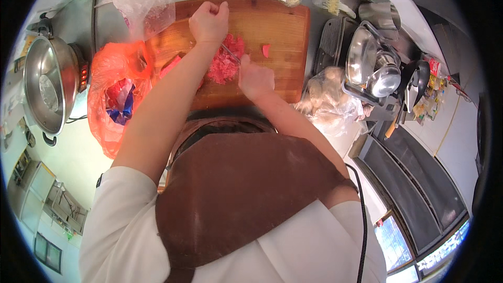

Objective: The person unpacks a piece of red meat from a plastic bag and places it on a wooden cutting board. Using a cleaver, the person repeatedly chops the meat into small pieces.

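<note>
A wooden cutting board (285,26) lies before me with a heap of finely chopped pinkish-red food (224,68), which looks like raw meat, near its middle. My right hand (255,77) is closed around a knife (231,53), whose thin blade is seen edge-on, slanting over the heap toward my left wrist. Held above the board's far part, my left hand (209,21) has its fingers curled in; whether anything is in them is hidden. A larger red piece (172,65) sits partly behind my left forearm. One small red bit (266,50) lies apart at the right.
An orange-red plastic bag (118,60) and a clear bag (149,10) crowd the board's left side. A steel wok (50,84) stands farther left. On the right are a bag of pale round items (327,94), metal basins (361,55) and a brush (332,1).
</note>
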Demonstrator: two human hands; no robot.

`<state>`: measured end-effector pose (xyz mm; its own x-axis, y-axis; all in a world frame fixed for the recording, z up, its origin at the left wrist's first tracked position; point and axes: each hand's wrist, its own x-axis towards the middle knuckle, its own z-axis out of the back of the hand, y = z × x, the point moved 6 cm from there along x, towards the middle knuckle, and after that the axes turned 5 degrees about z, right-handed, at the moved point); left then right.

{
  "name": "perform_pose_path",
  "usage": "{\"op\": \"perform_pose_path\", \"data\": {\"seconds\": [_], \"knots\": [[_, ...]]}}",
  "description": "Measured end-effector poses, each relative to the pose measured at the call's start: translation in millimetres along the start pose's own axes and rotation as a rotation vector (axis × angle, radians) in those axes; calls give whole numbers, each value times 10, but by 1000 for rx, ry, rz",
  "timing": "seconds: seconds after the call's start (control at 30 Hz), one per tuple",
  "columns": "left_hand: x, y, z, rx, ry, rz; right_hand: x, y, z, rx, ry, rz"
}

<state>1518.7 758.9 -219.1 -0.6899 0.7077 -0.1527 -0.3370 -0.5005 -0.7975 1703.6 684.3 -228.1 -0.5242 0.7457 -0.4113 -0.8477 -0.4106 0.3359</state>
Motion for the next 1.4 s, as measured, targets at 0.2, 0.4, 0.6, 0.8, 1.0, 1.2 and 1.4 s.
{"op": "perform_pose_path", "data": {"seconds": [0.2,0.4,0.6,0.8,1.0,1.2,1.4], "knots": [[5,-58,56,-227,35,56,-154,73,323,-36,62,-38],[76,44,-130,-92,37,96,-55,41,459,-64,109,14],[124,116,-192,-66,61,177,41,-22,469,-52,162,15],[142,131,-176,-123,60,174,7,64,605,-79,176,7],[90,105,-239,-41,104,124,-64,108,520,-50,172,-49],[83,107,-225,-95,63,114,-64,71,461,-57,207,-52],[81,146,-205,-111,33,87,-48,87,467,-63,202,-9]]}}
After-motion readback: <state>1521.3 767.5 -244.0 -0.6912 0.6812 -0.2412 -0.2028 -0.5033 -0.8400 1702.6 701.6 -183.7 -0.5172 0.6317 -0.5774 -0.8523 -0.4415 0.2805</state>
